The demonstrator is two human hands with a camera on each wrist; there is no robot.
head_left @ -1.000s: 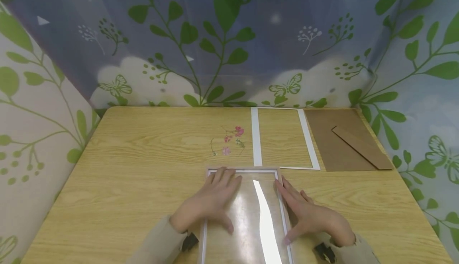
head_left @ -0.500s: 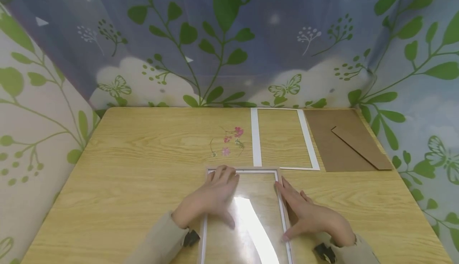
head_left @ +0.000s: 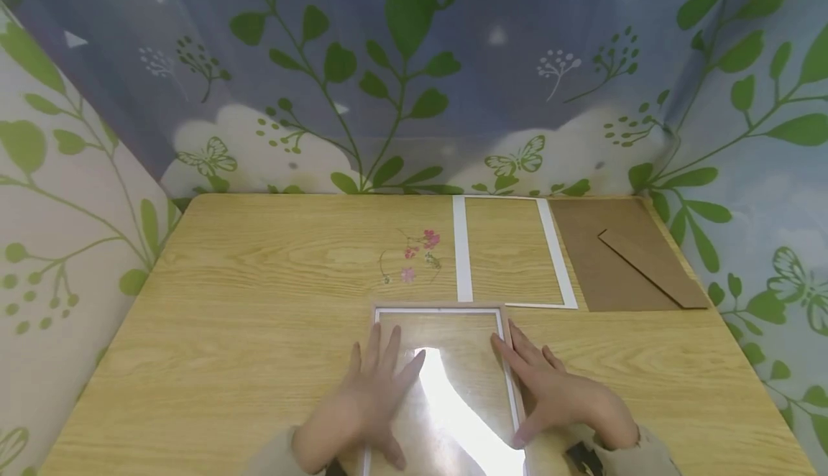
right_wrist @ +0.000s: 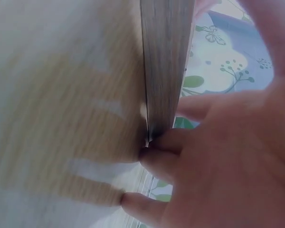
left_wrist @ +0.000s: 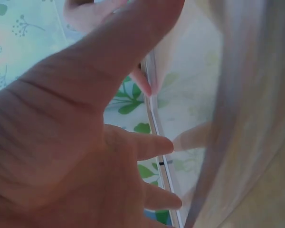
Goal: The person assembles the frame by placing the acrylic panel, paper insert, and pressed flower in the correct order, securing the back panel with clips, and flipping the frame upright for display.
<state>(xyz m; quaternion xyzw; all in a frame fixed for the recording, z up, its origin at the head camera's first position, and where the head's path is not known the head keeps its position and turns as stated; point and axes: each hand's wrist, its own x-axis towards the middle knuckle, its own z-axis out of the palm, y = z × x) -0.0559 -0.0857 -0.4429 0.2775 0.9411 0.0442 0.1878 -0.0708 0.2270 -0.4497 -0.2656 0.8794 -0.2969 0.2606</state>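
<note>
Well, the left hand (head_left: 365,398) is spread wide over the left part of the clear pane (head_left: 462,336), its grip holding nothing, and the right hand's (head_left: 564,393) grip, fingers loosely extended, rests against the right side of the wooden frame (head_left: 446,305) without clasping it. That frame lies flat on the near part of the worktop (head_left: 246,318), small flowers (head_left: 430,239), a white border (head_left: 462,253) and a brown board (head_left: 576,246) beyond it.

I see the frame (head_left: 440,307) on the tabletop (head_left: 246,303), toward its near edge. Behind it, short of the far edge, lie the flowers (head_left: 430,239). Right of them, the border (head_left: 463,249) reaches the far edge; right of that, I find the board (head_left: 601,275) at the far right corner, the strut (head_left: 656,271) on it.
</note>
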